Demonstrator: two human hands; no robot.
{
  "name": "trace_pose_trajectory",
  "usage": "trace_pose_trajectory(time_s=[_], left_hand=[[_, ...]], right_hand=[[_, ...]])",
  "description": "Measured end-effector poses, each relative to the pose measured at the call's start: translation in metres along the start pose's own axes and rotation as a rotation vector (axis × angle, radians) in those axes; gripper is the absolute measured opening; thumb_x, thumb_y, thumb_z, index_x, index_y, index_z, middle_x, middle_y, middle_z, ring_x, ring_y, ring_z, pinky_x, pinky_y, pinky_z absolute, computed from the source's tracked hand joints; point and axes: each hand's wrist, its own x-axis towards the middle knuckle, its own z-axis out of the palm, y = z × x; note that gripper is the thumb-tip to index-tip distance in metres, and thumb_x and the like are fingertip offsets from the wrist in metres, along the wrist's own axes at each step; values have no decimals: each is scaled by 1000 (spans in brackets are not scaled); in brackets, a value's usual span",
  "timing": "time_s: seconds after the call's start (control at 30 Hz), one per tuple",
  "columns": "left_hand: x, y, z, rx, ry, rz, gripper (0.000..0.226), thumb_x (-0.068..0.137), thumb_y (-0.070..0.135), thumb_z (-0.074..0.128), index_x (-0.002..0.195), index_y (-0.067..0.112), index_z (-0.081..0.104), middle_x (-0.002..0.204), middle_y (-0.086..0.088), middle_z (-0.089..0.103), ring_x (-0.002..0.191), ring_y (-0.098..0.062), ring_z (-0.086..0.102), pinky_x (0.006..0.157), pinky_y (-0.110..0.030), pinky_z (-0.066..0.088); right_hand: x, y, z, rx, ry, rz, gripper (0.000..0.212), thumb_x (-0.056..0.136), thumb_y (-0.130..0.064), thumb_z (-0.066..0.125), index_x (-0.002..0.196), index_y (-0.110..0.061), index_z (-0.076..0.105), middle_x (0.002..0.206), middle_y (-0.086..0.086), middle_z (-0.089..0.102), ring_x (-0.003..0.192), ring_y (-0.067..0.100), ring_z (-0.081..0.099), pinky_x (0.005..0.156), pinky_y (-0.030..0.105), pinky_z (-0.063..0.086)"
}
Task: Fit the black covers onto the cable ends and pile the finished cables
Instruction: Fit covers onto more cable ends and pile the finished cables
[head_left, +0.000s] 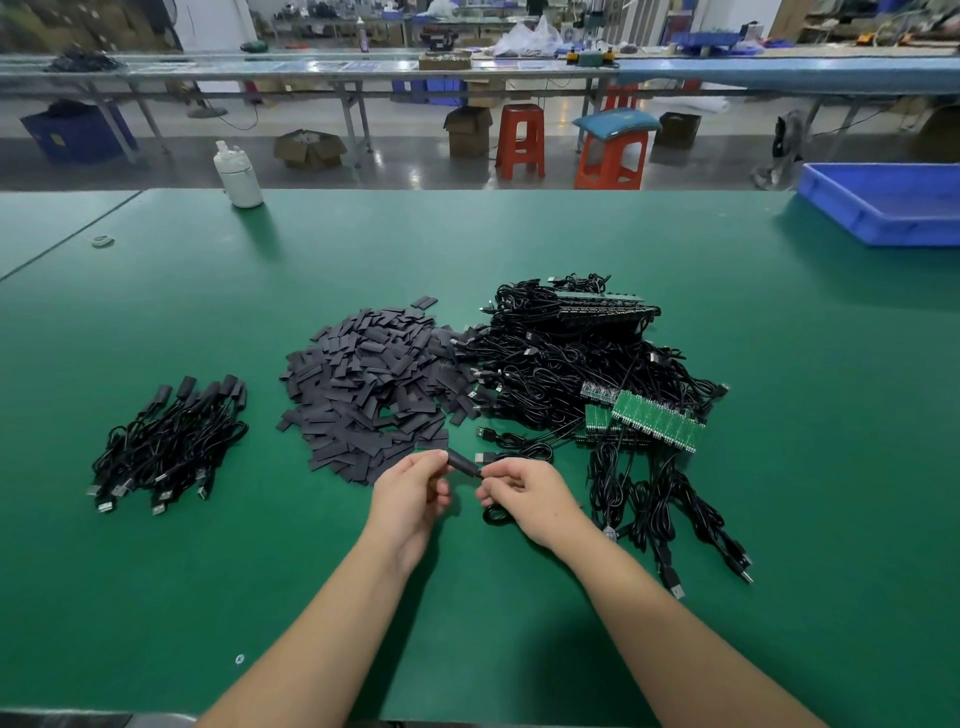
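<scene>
Far left on the green felt-covered workbench (519, 234), a small heap of finished black cables with their covers already fitted (166, 441) lies well apart from the hands, capped ends pointing far and metal plugs near. To its right spreads the broad mound of loose flat black sleeve covers (374, 384), its near edge just beyond the left hand (410, 493). That hand's fingers are curled, thumb and forefinger pinching the short black tubular cover (460, 462), whose long axis runs left to right and tilts slightly down toward the right. Its open right end meets the thin black cable (496, 514) that the right hand (524, 493) pinches between curled fingertips, touching or nearly touching the cover's mouth; whether the cable end is already inside I cannot tell. The coming move looks like a push along that shared axis, the two hands closing on each other. Further right sits the tangled stack of unfinished black cables with green circuit-board ends (597, 364). At the far right edge a shallow blue plastic bin (883, 218) rests; nothing shows inside it from here.
</scene>
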Motion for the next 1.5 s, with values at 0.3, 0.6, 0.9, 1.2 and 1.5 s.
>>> trace_pose_trajectory(time_s=[0.3, 0.6, 0.9, 1.2, 1.5], left_hand=[[-4, 5, -6, 215, -309, 16, 16, 92, 7, 65, 106, 9, 73, 70, -5, 59, 58, -15, 52, 57, -26, 47], [-6, 4, -9, 313, -322, 79, 15, 87, 2, 67, 101, 0, 70, 76, -11, 68, 59, -14, 58, 59, -25, 54], [14, 20, -39, 229, -96, 54, 19, 100, 7, 46, 89, -1, 60, 75, -9, 59, 64, -16, 57, 59, -28, 51], [-1, 3, -10, 281, -298, -268, 36, 98, 47, 52, 99, 12, 62, 59, 6, 18, 49, -13, 13, 43, -22, 13], [-3, 7, -12, 419, -219, -117, 26, 83, 35, 75, 74, 16, 60, 53, 5, 33, 45, -13, 22, 44, -21, 18]], right_hand=[[-2, 0, -2, -58, 12, 0, 11, 96, -26, 65, 86, -24, 70, 62, -6, 63, 63, 14, 57, 65, 31, 46], [-2, 1, -7, -80, -78, 31, 14, 98, -31, 63, 88, -34, 72, 72, -5, 65, 68, 8, 58, 73, 29, 50], [-3, 6, -12, 135, 0, 65, 5, 96, -18, 66, 97, -20, 70, 74, -1, 73, 69, 9, 69, 74, 21, 56], [2, 3, 2, 86, -32, -3, 16, 93, -10, 69, 107, -19, 67, 71, -2, 74, 67, 9, 68, 82, 29, 58], [-7, -5, -5, -192, -68, -19, 10, 91, -21, 71, 89, -25, 62, 74, -3, 75, 67, 9, 68, 79, 40, 58]])
